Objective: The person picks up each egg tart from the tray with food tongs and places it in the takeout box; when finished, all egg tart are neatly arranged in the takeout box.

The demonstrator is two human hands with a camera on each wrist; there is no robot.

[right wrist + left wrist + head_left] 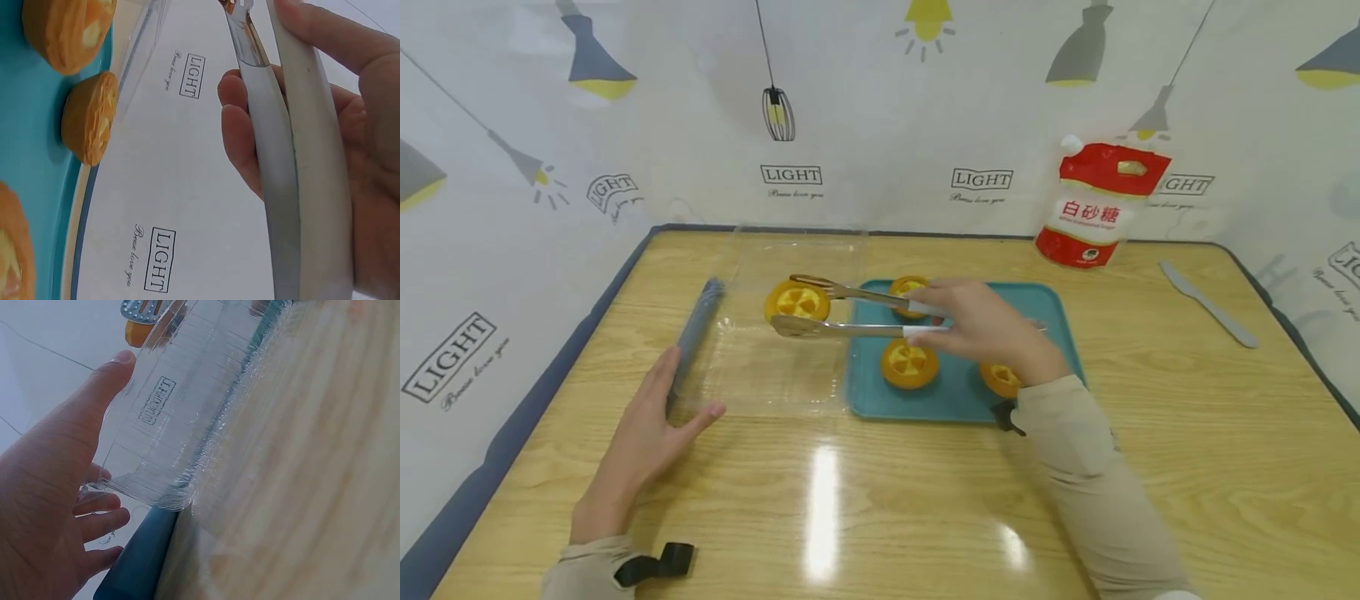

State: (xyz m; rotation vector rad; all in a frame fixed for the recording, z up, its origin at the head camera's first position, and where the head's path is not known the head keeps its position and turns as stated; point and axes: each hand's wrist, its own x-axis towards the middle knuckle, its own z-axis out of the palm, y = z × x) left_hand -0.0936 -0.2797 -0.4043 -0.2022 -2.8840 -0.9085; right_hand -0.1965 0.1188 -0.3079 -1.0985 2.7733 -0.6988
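One tart sits between the tong heads at the clear container

On the wooden table [925,483], a red-and-white sugar pouch [1090,204] stands at the back right, and a knife [1208,304] lies farther right. A white wall sheet [895,142] printed with lamps rises behind. The right hand [981,321] and its beige sleeve [1090,458] lie across part of the blue tray [951,392], blocking the head view.

Four tarts show: three on the tray and one tart [801,302] between the two heads of the tongs [880,330]. There is one pair of tongs, one pouch and one knife.

The clear container [775,375] is just left of the tray. The gripped tart is within its outline; its transparent walls make it hard to tell whether the tart touches the floor. The right hand's fingers are wrapped around the tongs' white handles. The left hand [647,425] is at the container's left side, fingers extended and thumb spread apart.
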